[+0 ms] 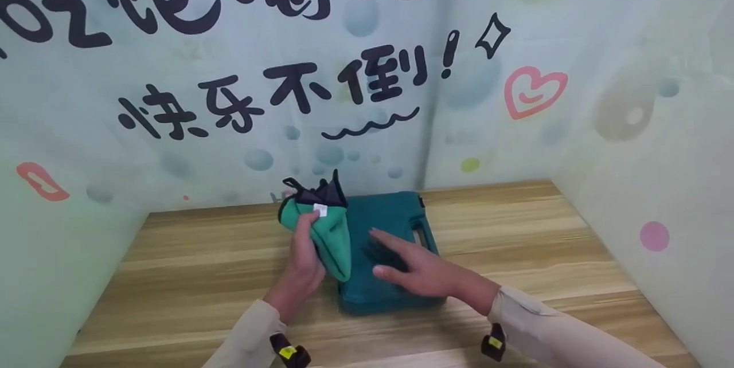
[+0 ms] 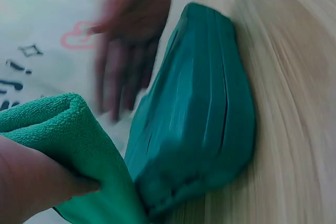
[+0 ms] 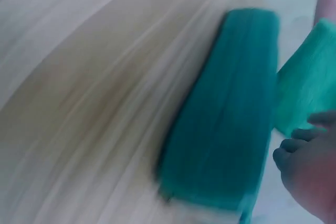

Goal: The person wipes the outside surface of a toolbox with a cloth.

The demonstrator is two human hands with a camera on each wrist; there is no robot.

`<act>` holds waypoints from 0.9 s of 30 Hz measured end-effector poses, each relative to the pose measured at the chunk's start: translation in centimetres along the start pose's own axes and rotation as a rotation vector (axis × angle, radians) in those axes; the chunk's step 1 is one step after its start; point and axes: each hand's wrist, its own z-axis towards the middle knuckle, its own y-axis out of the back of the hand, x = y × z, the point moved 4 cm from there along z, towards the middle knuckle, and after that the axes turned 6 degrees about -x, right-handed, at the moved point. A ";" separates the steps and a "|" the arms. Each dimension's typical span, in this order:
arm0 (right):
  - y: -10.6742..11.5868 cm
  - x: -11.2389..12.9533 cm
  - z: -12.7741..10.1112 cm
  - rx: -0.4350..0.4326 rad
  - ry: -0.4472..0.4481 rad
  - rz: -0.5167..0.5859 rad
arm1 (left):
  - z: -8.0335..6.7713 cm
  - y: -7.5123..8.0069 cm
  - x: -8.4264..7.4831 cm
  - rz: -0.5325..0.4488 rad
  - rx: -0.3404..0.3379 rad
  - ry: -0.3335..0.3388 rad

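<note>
Head view: green cloth (image 1: 330,236) in left grip (image 1: 303,265) (case (image 1: 395,253) alongside).

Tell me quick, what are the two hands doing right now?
Left hand: closed, gripping a green cloth.
Right hand: open, fingers straight, over the dark teal case; whether it touches the case cannot be told.

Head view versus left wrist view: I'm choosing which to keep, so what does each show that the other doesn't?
Only the head view shows the case's handle, the cloth's white tag and black lining, both sleeves, and the wall lettering. Only the left wrist view shows the cloth's terry texture and the case's ribbed side up close. Both show the left hand gripping the green cloth, the right hand spread open, the teal case and the wooden table.
</note>
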 end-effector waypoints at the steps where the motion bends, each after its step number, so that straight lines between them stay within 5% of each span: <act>1: -0.1 0.7 0.4 -0.019 0.003 0.048 | -0.1 -0.5 0.2 0.002 0.003 0.007; 8: -1.0 3.3 2.7 -0.076 0.060 0.306 | -1.0 -3.8 0.5 0.000 0.146 -0.029; 16: -0.4 1.6 2.6 -0.253 0.016 0.514 | -1.9 -5.3 1.4 0.109 0.396 -0.008; 22: 1.1 0.0 2.0 -0.427 -0.128 0.721 | -2.9 -6.0 2.7 0.467 0.485 0.059; 27: 2.8 -1.5 1.5 -0.513 -0.251 0.822 | -3.6 -7.3 2.8 0.638 0.603 -0.008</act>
